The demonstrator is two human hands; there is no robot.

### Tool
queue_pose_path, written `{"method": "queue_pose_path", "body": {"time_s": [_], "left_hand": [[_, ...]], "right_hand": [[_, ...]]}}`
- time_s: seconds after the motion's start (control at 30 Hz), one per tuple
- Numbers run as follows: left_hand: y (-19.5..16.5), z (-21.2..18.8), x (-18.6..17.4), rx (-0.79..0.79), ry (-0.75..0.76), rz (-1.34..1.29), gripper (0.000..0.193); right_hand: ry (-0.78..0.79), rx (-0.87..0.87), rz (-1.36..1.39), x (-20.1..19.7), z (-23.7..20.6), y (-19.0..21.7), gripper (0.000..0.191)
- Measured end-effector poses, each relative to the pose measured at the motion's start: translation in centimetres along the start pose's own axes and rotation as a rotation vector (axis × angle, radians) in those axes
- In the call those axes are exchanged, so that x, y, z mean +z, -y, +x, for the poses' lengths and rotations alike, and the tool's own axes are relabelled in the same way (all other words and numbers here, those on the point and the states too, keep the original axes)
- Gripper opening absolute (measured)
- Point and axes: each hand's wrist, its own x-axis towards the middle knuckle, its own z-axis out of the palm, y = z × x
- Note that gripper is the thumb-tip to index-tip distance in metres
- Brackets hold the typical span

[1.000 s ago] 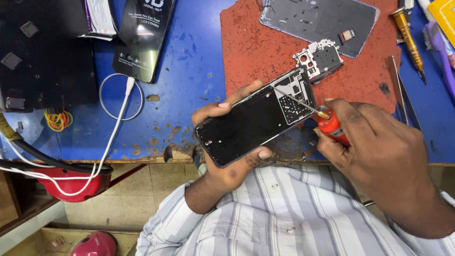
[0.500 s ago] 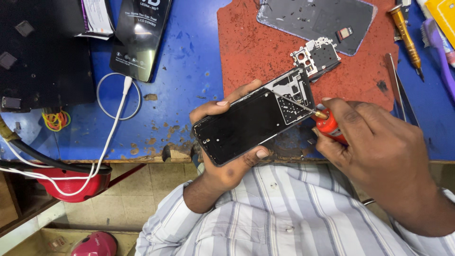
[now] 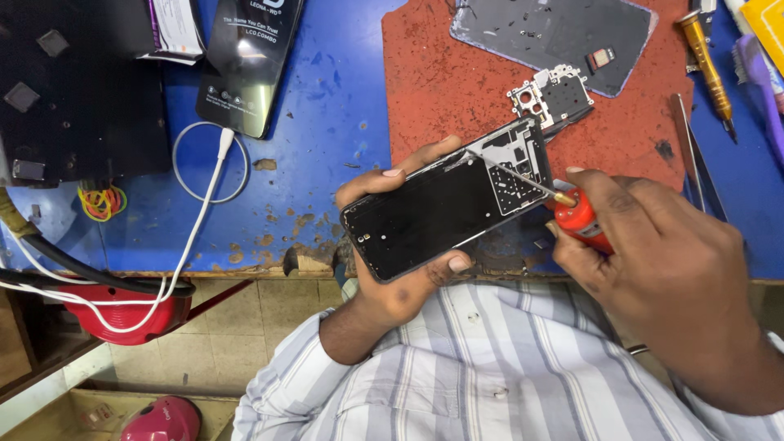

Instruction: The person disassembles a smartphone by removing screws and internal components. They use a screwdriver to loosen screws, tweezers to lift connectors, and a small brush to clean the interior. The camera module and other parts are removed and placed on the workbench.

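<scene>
My left hand [image 3: 390,282] grips an opened black phone [image 3: 433,208] from below, holding it tilted above the near edge of the blue bench, its inner side facing up. My right hand [image 3: 661,253] holds a red-handled screwdriver [image 3: 576,216]. Its thin shaft reaches left across the phone's upper circuit area, and the tip touches near the top edge. A loose metal bracket part [image 3: 554,94] lies on the red mat [image 3: 457,82] just beyond the phone.
A grey phone back cover [image 3: 547,28] lies at the mat's far end. A yellow-handled screwdriver [image 3: 706,49] and tweezers [image 3: 694,155] rest at the right. A boxed screen [image 3: 249,57], a white cable [image 3: 204,188], rubber bands [image 3: 102,202] and a black pad [image 3: 73,90] occupy the left.
The phone and both hands have kept their place. The screwdriver's tip has slid further left along the phone's upper part.
</scene>
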Motion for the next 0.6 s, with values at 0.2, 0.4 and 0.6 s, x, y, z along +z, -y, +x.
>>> {"method": "queue_pose_path", "body": {"time_s": [0.2,0.4,0.6], "left_hand": [[0.0,-0.1,-0.1,-0.022,0.013,-0.033,0.07],[-0.1,-0.1,-0.1,-0.02,0.024,-0.041,0.07],[-0.1,-0.1,-0.1,-0.029,0.022,-0.069,0.069]], "right_hand": [[-0.045,-0.076,-0.052,0.1,0.0,-0.2,0.052],[0.047,-0.076,-0.167,0.0,0.2,-0.2,0.059],[-0.012,-0.098,-0.107,-1.3,0.9,-0.3,0.057]]}}
